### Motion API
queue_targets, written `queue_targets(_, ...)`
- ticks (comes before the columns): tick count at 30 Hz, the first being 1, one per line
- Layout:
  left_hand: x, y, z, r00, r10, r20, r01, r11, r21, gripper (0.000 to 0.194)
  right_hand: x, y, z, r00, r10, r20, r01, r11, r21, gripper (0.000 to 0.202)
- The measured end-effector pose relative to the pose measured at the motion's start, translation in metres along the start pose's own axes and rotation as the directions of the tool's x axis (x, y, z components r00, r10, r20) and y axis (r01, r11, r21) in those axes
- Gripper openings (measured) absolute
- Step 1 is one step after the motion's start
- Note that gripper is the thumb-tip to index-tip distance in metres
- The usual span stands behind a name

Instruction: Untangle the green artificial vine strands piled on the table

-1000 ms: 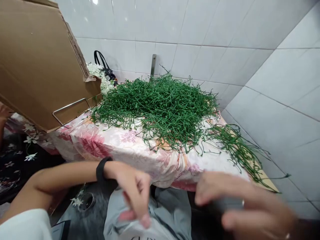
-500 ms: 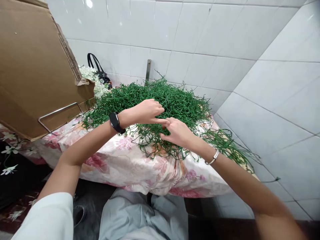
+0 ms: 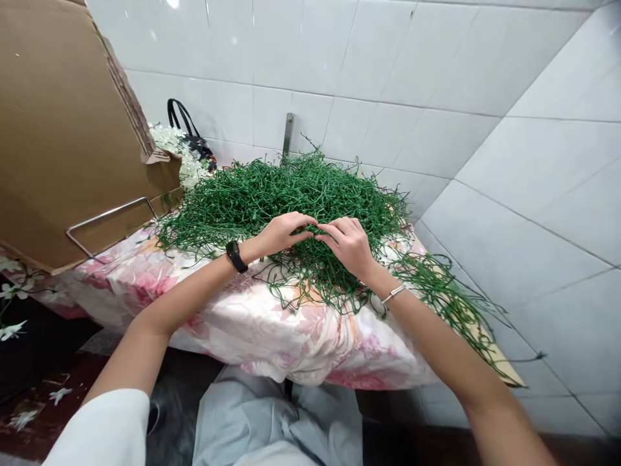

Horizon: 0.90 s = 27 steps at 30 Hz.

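A big tangled heap of thin green artificial stems (image 3: 272,188) lies on the flower-patterned cloth (image 3: 272,323). My left hand (image 3: 286,232), below a black wristband, is over the heap's front edge with thumb and fingers drawn together. Facing it, my right hand (image 3: 348,243), with a silver bangle at the wrist, also pinches. The fingertips of both hands meet or nearly meet. What they pinch is too small to make out against the green. Loose stems hang below my right hand.
A large cardboard box (image 3: 63,129) stands at the left, a bent metal wire frame (image 3: 109,213) before it. White artificial flowers (image 3: 191,171) and a black-handled bag (image 3: 194,139) are behind. More green stems (image 3: 436,285) lie at the right edge, near tiled walls (image 3: 543,213).
My left hand has moved down and left, its extended index finger drawing back from my right hand. My right hand has risen and turned slightly, fingertips now facing the left hand's.
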State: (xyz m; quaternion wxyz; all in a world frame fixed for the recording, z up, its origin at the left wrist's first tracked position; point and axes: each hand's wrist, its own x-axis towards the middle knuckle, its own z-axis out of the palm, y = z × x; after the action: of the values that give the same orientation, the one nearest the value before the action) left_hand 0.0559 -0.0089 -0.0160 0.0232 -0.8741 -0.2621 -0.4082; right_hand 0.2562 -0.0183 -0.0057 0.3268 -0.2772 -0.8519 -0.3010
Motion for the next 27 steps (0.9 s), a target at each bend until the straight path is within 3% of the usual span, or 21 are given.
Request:
queue_targets(4, -0.004, 0.012, 0.007, 0.994, 0.098, -0.045, -0.084, 0.963, 0.255, 0.023, -0.007, -0.002, -0.006, 0.986, -0.118, -0.118, 0.097, 0.980, -0.172, 0.018)
queue_targets(7, -0.005, 0.019, 0.006, 0.993, 0.114, 0.008, -0.111, 0.947, 0.303, 0.021, -0.009, -0.003, -0.011, 0.948, -0.299, -0.111, 0.253, 0.916, -0.310, 0.018)
queue_targets(9, -0.005, 0.023, 0.004, 0.995, 0.099, 0.017, -0.100, 0.958, 0.270, 0.017, -0.010, -0.004, -0.012, 0.936, -0.344, -0.070, 0.304, 0.893, -0.331, 0.016)
queue_targets(16, -0.004, 0.037, 0.003, 0.995, -0.066, -0.070, 0.060, 0.995, -0.080, 0.004, -0.010, -0.013, -0.019, 0.970, -0.233, -0.073, 0.215, 0.956, -0.198, 0.023)
queue_targets(19, -0.006, 0.037, 0.006, 0.993, -0.074, -0.096, 0.071, 0.997, -0.034, 0.006, -0.010, -0.012, -0.019, 0.968, -0.223, -0.114, 0.213, 0.973, -0.092, 0.028)
queue_targets(22, -0.008, 0.033, 0.009, 0.995, -0.011, -0.101, 0.018, 0.997, 0.072, 0.012, -0.010, -0.008, -0.016, 0.974, -0.178, -0.137, 0.183, 0.983, 0.025, 0.027)
queue_targets(27, -0.007, 0.024, 0.014, 0.989, 0.119, -0.088, -0.093, 0.962, 0.255, 0.019, -0.012, -0.003, -0.007, 0.991, -0.120, -0.065, 0.130, 0.976, 0.174, 0.025)
